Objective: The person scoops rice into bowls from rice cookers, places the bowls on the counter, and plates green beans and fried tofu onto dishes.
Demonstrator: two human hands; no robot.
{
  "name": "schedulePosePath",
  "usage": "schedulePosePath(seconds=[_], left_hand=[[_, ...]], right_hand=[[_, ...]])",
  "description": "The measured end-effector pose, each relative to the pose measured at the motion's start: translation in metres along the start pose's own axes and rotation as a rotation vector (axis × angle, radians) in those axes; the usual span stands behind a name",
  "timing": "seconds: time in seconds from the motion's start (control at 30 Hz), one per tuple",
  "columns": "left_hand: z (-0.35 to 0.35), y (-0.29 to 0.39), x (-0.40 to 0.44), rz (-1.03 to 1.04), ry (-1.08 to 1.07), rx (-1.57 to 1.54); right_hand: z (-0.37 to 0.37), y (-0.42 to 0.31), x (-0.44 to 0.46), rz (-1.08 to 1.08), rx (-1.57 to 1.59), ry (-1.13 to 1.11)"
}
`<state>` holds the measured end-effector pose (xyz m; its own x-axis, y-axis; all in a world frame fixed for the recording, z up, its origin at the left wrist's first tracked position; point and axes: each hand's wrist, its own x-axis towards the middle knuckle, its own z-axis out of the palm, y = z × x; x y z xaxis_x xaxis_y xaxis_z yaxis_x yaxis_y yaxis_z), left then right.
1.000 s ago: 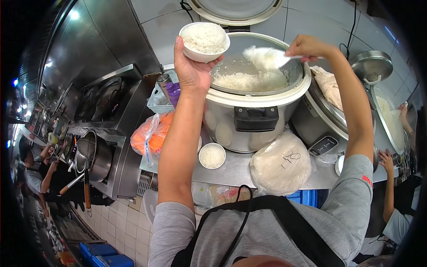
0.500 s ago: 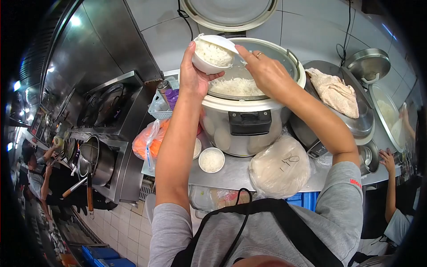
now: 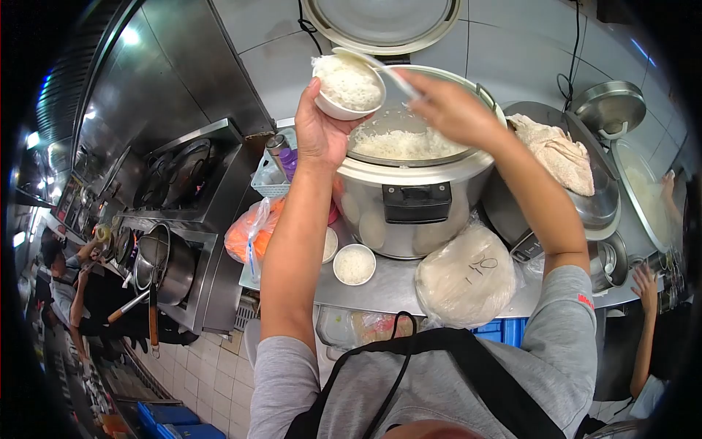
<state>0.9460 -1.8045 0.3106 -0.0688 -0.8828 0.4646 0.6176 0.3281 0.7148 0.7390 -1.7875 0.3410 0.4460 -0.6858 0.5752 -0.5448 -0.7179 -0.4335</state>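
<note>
Your left hand [image 3: 325, 137], half-curled, cups the rice bowl [image 3: 349, 114] at the left of the cooker [image 3: 398, 174]; your blurred right hand [image 3: 452, 110] grips the paddle [image 3: 401, 81]. The bowl's probably light, stiff, slippery: hold beneath.

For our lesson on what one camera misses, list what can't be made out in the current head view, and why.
In the head view:
Right hand and paddle: fine detail lost to motion blur.
Held bowl: underside partly hidden by the left hand.
Low bowl nearest the left forearm: left part covered by that forearm.
Cooker lid: top cut off by the upper edge.
Rice in the cooker: depth hidden beneath its surface.
</note>
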Motion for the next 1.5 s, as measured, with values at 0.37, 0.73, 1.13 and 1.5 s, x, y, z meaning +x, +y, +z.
schedulePosePath(seconds=[0.37, 0.73, 1.13, 1.5], left_hand=[[0.003, -0.001, 0.003, -0.133, -0.024, 0.071], [0.001, 0.001, 0.003, -0.203, 0.098, -0.077], [0.005, 0.001, 0.005, -0.093, 0.159, -0.029], [0.007, 0.001, -0.001, 0.044, 0.219, -0.016]], right_hand=[[-0.018, 0.009, -0.006, -0.119, -0.097, -0.029], [-0.067, 0.096, 0.104, -0.062, -0.053, 0.517], [-0.105, 0.262, 0.229, 0.556, 0.568, 0.556], [-0.148, 0.213, 0.203, 0.099, 0.259, 0.536]])
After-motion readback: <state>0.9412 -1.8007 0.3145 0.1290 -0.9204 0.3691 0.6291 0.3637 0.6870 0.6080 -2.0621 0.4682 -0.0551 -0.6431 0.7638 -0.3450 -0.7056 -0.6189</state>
